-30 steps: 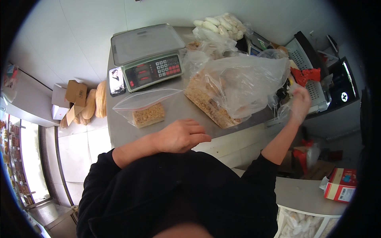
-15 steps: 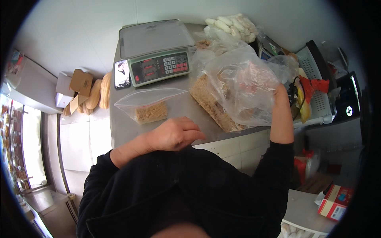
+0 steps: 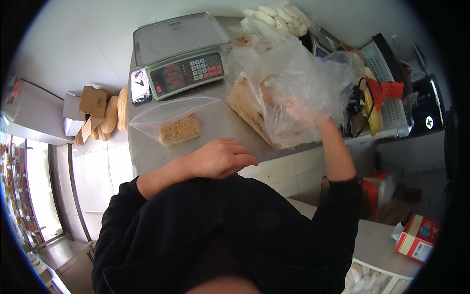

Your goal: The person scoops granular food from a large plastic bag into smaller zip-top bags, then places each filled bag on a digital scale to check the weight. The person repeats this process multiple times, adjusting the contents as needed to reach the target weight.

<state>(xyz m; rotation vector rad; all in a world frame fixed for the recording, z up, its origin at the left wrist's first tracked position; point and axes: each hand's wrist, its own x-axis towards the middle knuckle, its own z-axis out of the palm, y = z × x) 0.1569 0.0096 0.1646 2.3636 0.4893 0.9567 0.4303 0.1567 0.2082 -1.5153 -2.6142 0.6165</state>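
The right hand (image 3: 304, 111) is in among the thin, crumpled folds of a large clear plastic bag (image 3: 303, 63), on the right half of the grey tabletop (image 3: 210, 115); the film blurs its fingers, so I cannot tell how far open that grip is or whether it has hold of anything; at the bag's left side lies a block of crumbly golden-brown food (image 3: 245, 105), near the tabletop's front edge.

The left hand (image 3: 224, 158) is before the torso at that edge, back upward, its fingers together and loosely curled; its palm is hidden, so I cannot tell whether that grip has hold of anything; nearest to it lies a clear zip-lock bag (image 3: 147, 120), with a smaller crumbly block (image 3: 180, 130) at its bottom end.

Behind the zip-lock bag stands a digital weighing scale (image 3: 188, 73); a smartphone (image 3: 141, 87) with a lit screen lies just beside its left side; a red plastic bag (image 3: 387, 92) lies at the right, over a white perforated basket (image 3: 391, 116).
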